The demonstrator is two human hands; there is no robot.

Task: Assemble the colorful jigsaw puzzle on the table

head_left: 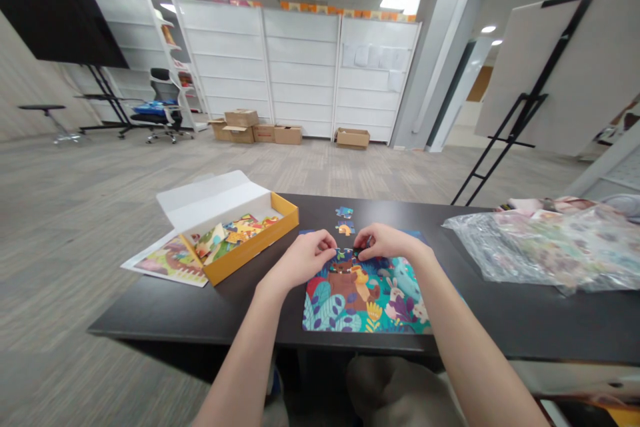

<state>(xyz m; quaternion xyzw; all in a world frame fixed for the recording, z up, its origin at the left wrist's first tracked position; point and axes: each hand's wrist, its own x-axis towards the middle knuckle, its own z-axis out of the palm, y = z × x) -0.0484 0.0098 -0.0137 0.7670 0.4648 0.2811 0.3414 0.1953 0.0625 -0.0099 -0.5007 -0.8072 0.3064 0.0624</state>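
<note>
A colourful jigsaw puzzle (350, 293) with animals and plants lies on the black table, partly under my hands. My left hand (311, 255) is at its upper left part, thumb and fingertips pinched close beside a dark blue piece (344, 255). My right hand (383, 242) is just right of that piece, its fingers curled together over the puzzle's upper edge; what they hold is too small to make out. Beyond the hands lie two loose pieces, a blue one (345, 212) and an orange and blue one (345, 227).
An open yellow box (255, 250) of puzzle pieces stands at the left, its white lid (215, 197) raised, over a printed picture sheet (170, 265). Clear plastic packaging (540, 247) covers the table's right side. The table's front edge runs close below the puzzle.
</note>
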